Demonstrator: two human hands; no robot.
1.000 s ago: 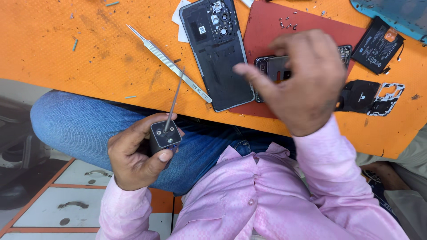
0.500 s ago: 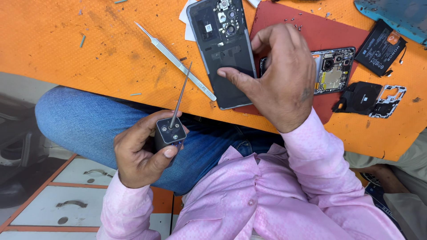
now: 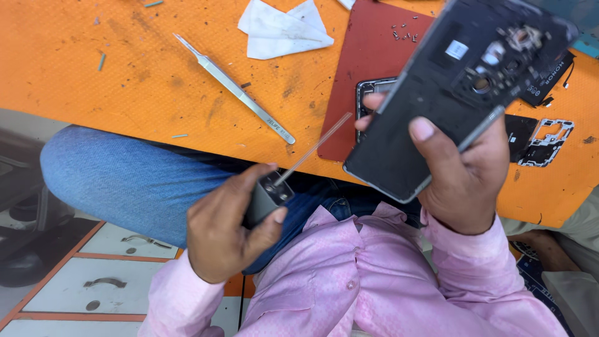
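Observation:
My right hand (image 3: 458,181) grips a dark phone back cover (image 3: 455,93), lifted off the table and tilted, its inner side with the camera openings facing me. My left hand (image 3: 224,231) holds a small dark glue bottle (image 3: 265,198) above my lap; its long thin nozzle (image 3: 315,148) points up toward the cover's lower edge without touching it. Under the lifted cover, a phone body (image 3: 368,93) lies on a dark red mat (image 3: 368,68).
Metal tweezers (image 3: 234,89) and a crumpled white tissue (image 3: 284,31) lie on the orange table (image 3: 125,75). Small screws (image 3: 404,32) sit on the mat. Dark phone parts (image 3: 536,140) lie at the right. Drawers (image 3: 93,281) stand below left.
My right hand has picked the back cover up off the table and raised it toward me. My left hand with the glue bottle has stayed near my lap.

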